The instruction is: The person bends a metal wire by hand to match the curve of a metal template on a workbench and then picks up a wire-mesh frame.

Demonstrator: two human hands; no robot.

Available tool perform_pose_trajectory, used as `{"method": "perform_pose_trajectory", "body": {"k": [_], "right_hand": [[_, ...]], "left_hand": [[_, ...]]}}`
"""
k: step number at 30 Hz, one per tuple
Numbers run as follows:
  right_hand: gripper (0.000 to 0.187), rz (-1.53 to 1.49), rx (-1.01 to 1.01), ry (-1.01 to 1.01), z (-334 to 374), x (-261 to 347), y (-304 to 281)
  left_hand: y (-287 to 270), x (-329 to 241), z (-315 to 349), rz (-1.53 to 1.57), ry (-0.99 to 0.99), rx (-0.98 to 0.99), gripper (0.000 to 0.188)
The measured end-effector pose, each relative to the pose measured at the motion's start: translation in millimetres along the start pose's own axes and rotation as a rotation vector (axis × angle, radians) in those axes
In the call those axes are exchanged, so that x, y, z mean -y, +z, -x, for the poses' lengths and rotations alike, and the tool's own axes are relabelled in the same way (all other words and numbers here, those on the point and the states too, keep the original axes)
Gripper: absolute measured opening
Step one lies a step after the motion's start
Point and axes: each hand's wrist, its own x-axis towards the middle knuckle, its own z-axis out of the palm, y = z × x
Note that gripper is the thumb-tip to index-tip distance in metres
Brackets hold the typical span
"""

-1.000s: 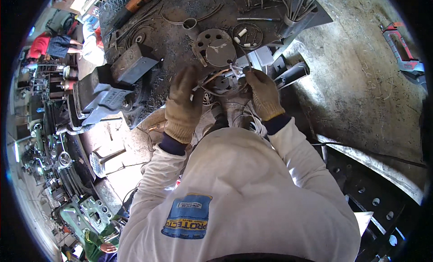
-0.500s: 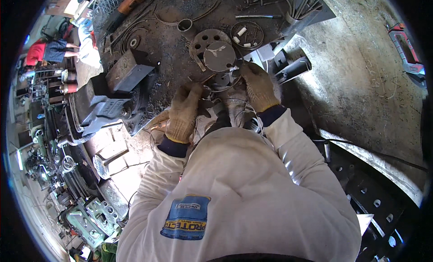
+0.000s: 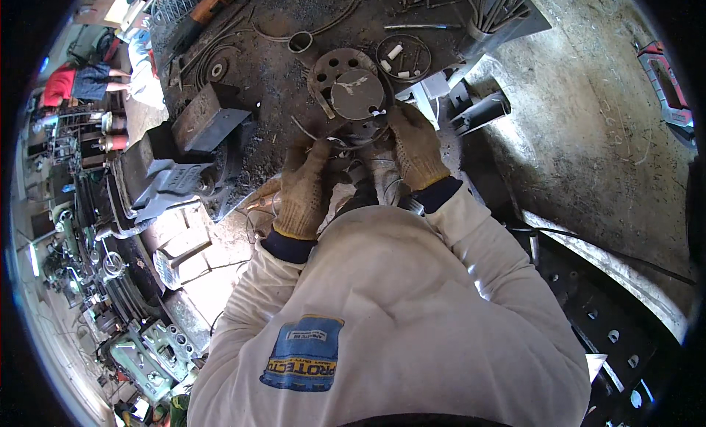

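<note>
Metal ring (image 3: pixel 351 139) beside perforated disc (image 3: pixel 346 85)

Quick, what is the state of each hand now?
Left hand: gloved, curled shut on a thin metal ring.
Right hand: gloved, closed on the same ring's other side.

metal block: a dark rectangular steel block (image 3: pixel 208 117) on the sooty bench, left
wire ring: a thin hoop (image 3: pixel 404 57) holding small white stubs
small ring: a short pipe ring (image 3: pixel 299 41) at the far edge
rods: a bundle of steel rods (image 3: pixel 494 4), upper right
floor: bare concrete (image 3: pixel 588 133), right
</note>
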Motion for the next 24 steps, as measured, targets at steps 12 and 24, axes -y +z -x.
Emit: {"method": "perform_pose_trajectory", "body": {"k": [12,24], "right_hand": [[0.030,0.190,0.036,-0.197,3,-1,-21],[0.036,0.240,0.074,-0.077,-33,-27,-26]], "left_hand": [[14,-24,10,-0.230,0.039,0.094,0.035],[-4,-34,-24,-0.482,-0.041,0.038,0.038]]}}
